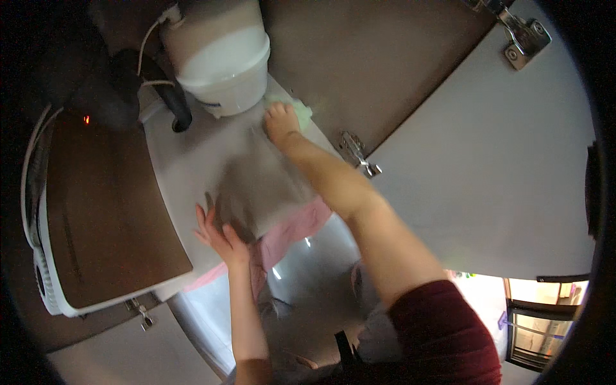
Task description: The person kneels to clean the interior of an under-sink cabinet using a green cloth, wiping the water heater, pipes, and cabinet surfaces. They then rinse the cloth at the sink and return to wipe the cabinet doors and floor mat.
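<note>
Inside a cabinet, my right hand (283,122) presses on a pale green cloth (303,114) at the right edge of a light grey board (202,159), just beside a white plastic bucket (226,72). My left hand (222,240) is held near the board's front edge with its fingers apart and nothing in it. Pink cloth (293,224) hangs along that front edge, between my two arms. A dark hose (175,103) goes down into a round hole in the board, left of the bucket.
An open cabinet door (481,159) with metal hinges (527,43) spans the right side. A white-edged appliance with a brown panel (115,216) stands at the left, cables behind it. Another door (130,346) is at the lower left. Below lies a shiny metallic surface (313,260).
</note>
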Motion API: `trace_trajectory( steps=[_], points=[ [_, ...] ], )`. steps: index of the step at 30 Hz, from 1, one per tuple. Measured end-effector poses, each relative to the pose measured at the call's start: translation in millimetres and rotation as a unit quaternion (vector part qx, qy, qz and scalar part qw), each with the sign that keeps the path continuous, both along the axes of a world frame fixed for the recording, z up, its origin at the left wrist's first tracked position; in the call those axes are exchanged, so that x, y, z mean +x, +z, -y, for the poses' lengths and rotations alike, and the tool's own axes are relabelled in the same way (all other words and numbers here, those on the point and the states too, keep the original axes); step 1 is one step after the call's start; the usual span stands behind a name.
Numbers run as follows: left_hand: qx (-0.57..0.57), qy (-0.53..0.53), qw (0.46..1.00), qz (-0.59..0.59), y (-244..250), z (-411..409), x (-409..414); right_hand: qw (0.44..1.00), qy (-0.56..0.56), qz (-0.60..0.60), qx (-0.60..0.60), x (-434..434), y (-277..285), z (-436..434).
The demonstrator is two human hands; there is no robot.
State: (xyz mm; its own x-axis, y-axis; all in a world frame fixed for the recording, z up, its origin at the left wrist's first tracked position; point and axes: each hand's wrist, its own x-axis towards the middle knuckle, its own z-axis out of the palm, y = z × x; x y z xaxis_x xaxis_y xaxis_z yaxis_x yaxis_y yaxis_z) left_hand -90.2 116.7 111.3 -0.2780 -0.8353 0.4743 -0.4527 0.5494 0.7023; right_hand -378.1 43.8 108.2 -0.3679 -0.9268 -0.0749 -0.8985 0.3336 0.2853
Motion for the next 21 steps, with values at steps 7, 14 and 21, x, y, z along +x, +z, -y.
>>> trace_trajectory(
  steps=[7,14,21],
  points=[
    [-0.002,-0.009,0.999,0.052,-2,1,29,0.979,-0.193,0.016,0.071,21,-19,-18],
    [-0.004,-0.029,0.999,-0.018,3,7,3,0.947,-0.254,0.057,0.191,69,-7,-188],
    [-0.023,-0.027,0.999,-0.007,-9,-4,28,0.977,-0.185,0.074,-0.075,96,72,-192]
  ],
)
